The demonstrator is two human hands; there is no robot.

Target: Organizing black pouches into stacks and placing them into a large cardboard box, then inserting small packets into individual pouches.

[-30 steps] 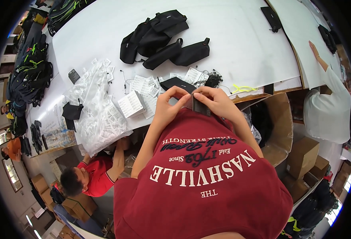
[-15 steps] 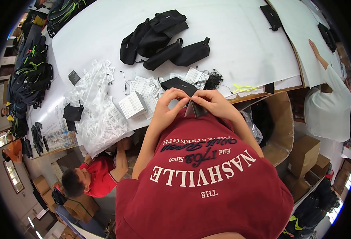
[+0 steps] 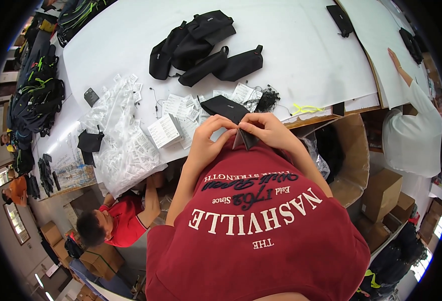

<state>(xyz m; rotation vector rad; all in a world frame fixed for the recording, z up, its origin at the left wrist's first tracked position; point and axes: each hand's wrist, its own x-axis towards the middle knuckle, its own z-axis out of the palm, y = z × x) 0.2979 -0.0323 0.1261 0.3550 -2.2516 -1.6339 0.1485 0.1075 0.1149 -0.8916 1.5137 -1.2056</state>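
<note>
A small black pouch [image 3: 226, 107] lies at the table's near edge, its near end between my two hands. My left hand [image 3: 212, 139] is closed, thumb and forefinger pinching at that end of the pouch. Close beside it, my right hand [image 3: 267, 131] also pinches there, fingertips almost touching the left ones. A dark folded hang tag [image 3: 246, 140] dangles below the fingertips, against the red shirt. Exactly what lies between the fingertips is hidden. Several more black pouches [image 3: 196, 42] are heaped farther up the table.
White printed cards [image 3: 165, 131] and a plastic bag of labels [image 3: 123, 145] lie to the left. A tangle of black cords [image 3: 267, 99] and a yellow cord [image 3: 307, 109] are at the right. A co-worker in red [image 3: 123, 220] crouches lower left; a cardboard box [image 3: 354, 155] stands right.
Both hands keep their pinch at the pouch's end, with only a slight shift of the fingers. The view has moved a little; the things on the table lie as before.
</note>
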